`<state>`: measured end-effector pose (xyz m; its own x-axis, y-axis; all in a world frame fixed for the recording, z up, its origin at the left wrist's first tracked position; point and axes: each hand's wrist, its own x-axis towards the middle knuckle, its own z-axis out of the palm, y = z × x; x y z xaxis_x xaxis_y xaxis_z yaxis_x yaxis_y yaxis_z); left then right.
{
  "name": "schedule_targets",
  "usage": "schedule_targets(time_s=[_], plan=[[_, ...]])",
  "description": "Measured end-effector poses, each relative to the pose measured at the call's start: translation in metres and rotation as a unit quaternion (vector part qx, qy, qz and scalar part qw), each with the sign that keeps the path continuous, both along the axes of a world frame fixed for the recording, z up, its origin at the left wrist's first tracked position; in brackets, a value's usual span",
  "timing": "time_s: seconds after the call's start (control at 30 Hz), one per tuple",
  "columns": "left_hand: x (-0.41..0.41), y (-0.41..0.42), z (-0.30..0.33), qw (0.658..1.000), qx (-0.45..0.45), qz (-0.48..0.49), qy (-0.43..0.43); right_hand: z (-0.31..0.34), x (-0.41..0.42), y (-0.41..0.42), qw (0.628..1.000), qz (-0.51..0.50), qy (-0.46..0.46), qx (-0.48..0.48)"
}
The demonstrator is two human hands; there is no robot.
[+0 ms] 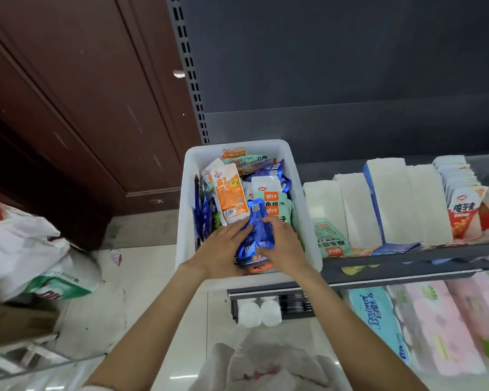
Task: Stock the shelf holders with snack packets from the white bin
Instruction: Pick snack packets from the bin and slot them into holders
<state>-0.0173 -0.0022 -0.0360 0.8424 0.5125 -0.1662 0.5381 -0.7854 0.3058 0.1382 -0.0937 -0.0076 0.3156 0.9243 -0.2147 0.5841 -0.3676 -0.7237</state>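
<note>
Bags [26, 249] lie at your far left, then your left hand [220, 251] and right hand [284, 246] — both inside the white bin [189, 176] — grip a blue packet [256, 235] from either side, long axis pointing away from you, with white shelf holders [390, 204] rightward.

The bin [305, 210] is white, and the packets in it are orange [232, 193], mint green [274, 204] and shiny blue [256, 235]. Beside it stand plain white holders [390, 204], one blue-edged, against a dark grey shelf back [350, 66].
</note>
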Motion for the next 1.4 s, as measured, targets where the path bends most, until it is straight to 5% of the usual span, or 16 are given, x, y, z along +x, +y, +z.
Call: schedule_targets(time_s=[0.07,0.17,0.33,0.47,0.57,0.77,0.87,0.97,1.2,1.4], plan=[[-0.001,0.001,0.005,1.000,-0.016,-0.004,-0.020,0.005,0.006,0.000,0.988,-0.069,0.138,0.014],[-0.003,-0.003,0.022,0.991,-0.026,0.025,-0.128,0.024,0.013,0.000,0.918,-0.175,0.355,0.016],[0.009,0.005,0.053,0.917,0.025,0.102,-0.385,0.067,0.026,-0.011,0.825,-0.179,0.530,0.075],[0.039,0.027,0.088,0.867,-0.190,0.204,-0.413,0.084,0.034,-0.024,0.928,-0.164,0.318,0.104],[0.061,0.034,0.104,0.860,-0.304,0.176,-0.369,0.086,0.042,-0.031,0.941,-0.222,0.193,0.169],[0.097,0.007,0.110,0.923,-0.220,0.009,-0.317,0.099,0.061,-0.060,0.962,-0.181,0.014,0.203],[0.121,-0.020,0.111,0.924,-0.180,-0.016,-0.336,0.107,0.084,-0.085,0.968,-0.156,-0.082,0.180],[0.145,-0.043,0.108,0.898,-0.245,0.006,-0.365,0.105,0.116,-0.110,0.951,-0.193,-0.111,0.216],[0.212,-0.076,0.065,0.953,-0.196,0.052,-0.227,0.073,0.206,-0.157,0.865,-0.380,-0.002,0.327],[0.279,-0.100,0.044,0.965,-0.142,0.159,-0.155,0.038,0.251,-0.143,0.908,-0.293,-0.051,0.296]])
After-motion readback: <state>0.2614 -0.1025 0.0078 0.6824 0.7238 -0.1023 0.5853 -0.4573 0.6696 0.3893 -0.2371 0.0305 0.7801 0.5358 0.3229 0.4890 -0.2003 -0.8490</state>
